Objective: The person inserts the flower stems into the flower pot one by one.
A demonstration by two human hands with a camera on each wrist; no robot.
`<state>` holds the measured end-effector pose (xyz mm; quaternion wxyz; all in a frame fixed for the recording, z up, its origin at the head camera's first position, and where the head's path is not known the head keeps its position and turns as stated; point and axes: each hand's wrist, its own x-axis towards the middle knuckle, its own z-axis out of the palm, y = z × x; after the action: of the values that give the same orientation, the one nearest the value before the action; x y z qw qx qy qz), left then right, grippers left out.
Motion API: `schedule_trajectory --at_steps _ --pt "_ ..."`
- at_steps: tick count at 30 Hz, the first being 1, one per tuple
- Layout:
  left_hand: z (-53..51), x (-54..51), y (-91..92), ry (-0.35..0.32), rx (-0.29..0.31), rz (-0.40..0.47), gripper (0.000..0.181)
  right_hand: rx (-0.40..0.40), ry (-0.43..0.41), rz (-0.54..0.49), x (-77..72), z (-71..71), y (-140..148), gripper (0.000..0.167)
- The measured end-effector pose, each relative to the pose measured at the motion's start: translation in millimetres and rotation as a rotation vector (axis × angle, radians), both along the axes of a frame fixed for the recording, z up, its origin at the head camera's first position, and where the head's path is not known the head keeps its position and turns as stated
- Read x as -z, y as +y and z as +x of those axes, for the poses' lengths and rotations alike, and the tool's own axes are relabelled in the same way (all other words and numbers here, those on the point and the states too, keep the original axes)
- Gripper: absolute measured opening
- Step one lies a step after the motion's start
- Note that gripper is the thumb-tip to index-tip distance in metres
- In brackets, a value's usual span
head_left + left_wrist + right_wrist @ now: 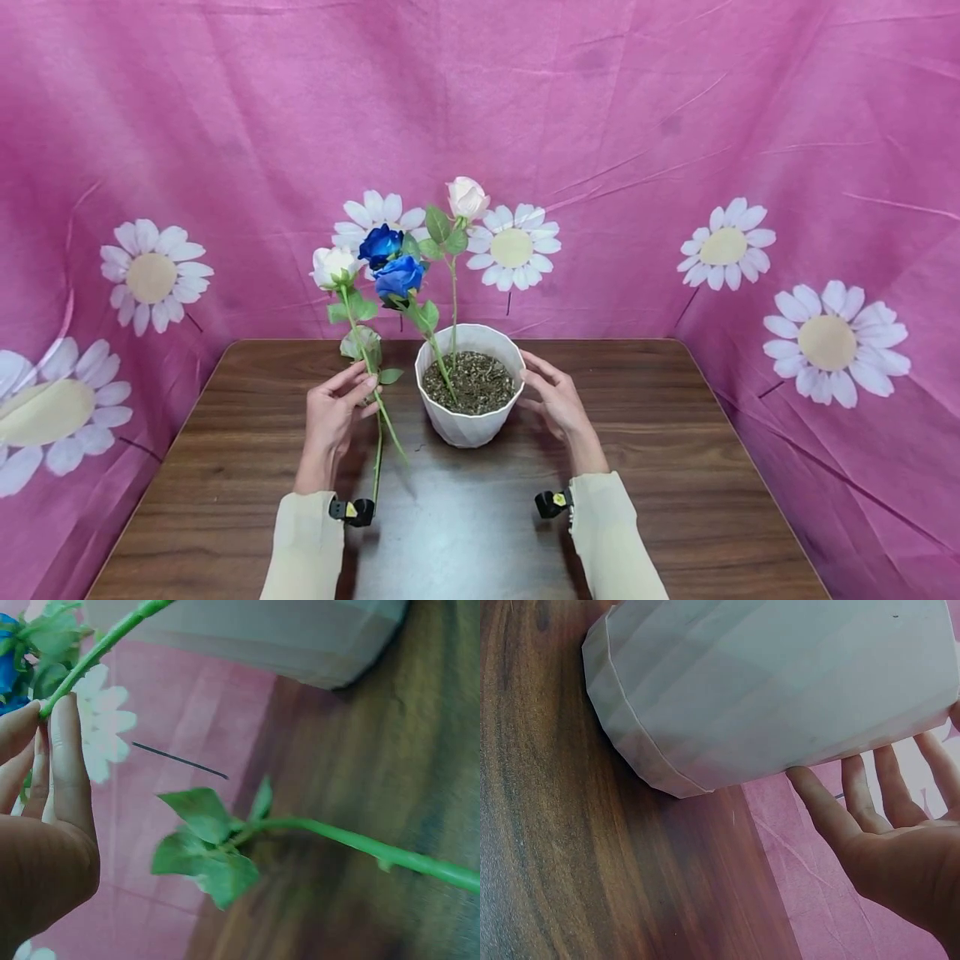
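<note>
Left hand (332, 410) pinches white rose (334, 267) by stem (391, 423); right hand (558, 400), fingers (823, 802) near-straight, touches pot (468, 429), far contact unclear. We'd guide stem lightly, brace pot steady.

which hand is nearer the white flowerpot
Right. The right hand touches the white flowerpot on its right side; the left hand is apart, off to its left, holding a white rose by its stem.

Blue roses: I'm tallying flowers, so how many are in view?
2: the front blue rose, up and left of the pot in the head view, and the back blue rose, slightly higher. More may be hidden.
</note>
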<state>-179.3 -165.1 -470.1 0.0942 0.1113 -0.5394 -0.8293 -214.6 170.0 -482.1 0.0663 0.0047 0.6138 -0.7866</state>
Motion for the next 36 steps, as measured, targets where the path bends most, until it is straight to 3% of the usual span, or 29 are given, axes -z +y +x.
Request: schedule_trajectory --at_steps 9,17,28,36 --pt "-3.9 -34.5 6.5 0.103 -0.01 0.031 0.034 -0.007 -0.001 -0.014 0.9 -1.2 1 0.049" --pt "-10.4 -59.0 12.6 0.147 0.003 -0.033 0.036 -0.008 -0.005 -0.02 0.6 -0.5 1 0.05" --pt "-15.7 -82.5 22.7 0.238 0.087 -0.064 0.035 -0.017 0.003 -0.01 -1.3 0.6 1 0.049" --pt "-26.7 -101.9 42.0 0.308 0.126 -0.089 0.032 -0.018 0.003 -0.016 0.0 0.2 1 0.05"
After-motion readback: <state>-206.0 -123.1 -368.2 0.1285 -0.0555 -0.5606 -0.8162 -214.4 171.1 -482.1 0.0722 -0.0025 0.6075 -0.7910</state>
